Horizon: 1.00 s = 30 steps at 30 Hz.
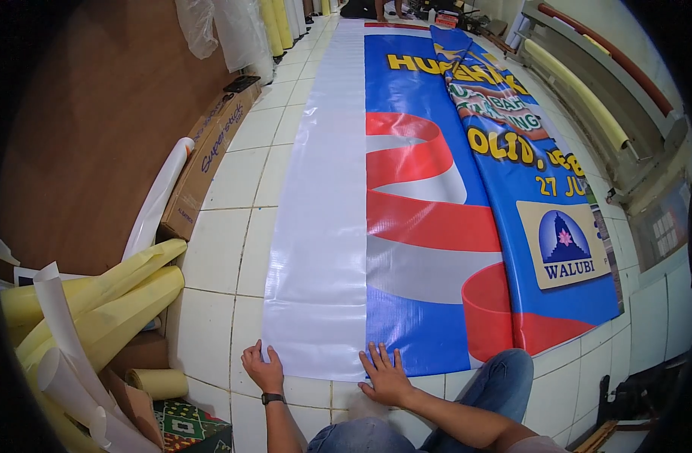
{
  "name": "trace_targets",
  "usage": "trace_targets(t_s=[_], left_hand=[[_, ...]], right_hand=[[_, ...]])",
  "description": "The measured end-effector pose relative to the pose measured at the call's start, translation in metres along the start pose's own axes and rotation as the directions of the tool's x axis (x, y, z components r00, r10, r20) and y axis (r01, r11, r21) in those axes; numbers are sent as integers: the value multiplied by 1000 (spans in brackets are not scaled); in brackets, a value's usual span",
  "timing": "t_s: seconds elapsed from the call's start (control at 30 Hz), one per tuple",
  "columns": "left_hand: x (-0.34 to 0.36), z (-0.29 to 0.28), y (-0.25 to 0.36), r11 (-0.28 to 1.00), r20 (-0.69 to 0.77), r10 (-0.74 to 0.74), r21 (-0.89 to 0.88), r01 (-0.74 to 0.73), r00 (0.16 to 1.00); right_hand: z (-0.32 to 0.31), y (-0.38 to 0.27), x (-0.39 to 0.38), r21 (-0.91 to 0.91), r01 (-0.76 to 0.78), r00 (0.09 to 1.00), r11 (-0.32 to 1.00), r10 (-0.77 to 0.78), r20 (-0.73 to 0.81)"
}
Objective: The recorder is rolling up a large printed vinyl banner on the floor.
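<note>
- On the tiled floor (pixel 217 249), we have the blue printed banner (pixel 429 230) spread lengthwise, a white strip (pixel 316 226) along its left side.
- At the banner's near edge, we note the right hand (pixel 387 379) laid flat, fingers spread, gripping nothing.
- At the banner's near left corner, the left hand (pixel 264 371), fingers half-curled; we cannot tell whether it pinches the edge.
- Left of the banner, we log a long cardboard box (pixel 202 174) and yellow rolls (pixel 119 302).
- Beyond its far end, another person's arms (pixel 381 10).

left fingers (pixel 253 353): corner of white strip (pixel 319 219) | right fingers (pixel 384 355): spread on blue banner (pixel 478 189)
</note>
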<state>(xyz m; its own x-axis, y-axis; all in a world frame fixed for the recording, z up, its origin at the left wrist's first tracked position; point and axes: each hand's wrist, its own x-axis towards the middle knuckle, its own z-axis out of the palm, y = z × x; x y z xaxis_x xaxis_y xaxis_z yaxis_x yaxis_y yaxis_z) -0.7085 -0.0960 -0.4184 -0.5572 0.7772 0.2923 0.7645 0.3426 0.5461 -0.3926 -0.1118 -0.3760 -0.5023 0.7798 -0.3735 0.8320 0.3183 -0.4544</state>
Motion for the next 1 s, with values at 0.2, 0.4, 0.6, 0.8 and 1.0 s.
trace_targets(t_s=[0.2, 0.4, 0.6, 0.8, 1.0], left_hand=[[0, -1, 1, 1000, 28, -18, 22, 17, 999], [-1, -2, 2, 1000, 23, -14, 9, 14, 1000], [0, -2, 4, 999, 26, -32, -4, 32, 999], [1, 3, -8, 999, 18, -36, 13, 35, 999], [11, -7, -9, 993, 73, -49, -104, 57, 996]], right_hand=[[3, 2, 0, 3, 6, 1000, 1000, -6, -11], [3, 2, 0, -5, 7, 1000, 1000, -7, -8], [4, 2, 0, -1, 16, 999, 1000, -16, -33], [5, -14, 6, -4, 4, 996, 1000, -4, -90], [9, -76, 54, -11, 222, 950, 975, -219, -221]])
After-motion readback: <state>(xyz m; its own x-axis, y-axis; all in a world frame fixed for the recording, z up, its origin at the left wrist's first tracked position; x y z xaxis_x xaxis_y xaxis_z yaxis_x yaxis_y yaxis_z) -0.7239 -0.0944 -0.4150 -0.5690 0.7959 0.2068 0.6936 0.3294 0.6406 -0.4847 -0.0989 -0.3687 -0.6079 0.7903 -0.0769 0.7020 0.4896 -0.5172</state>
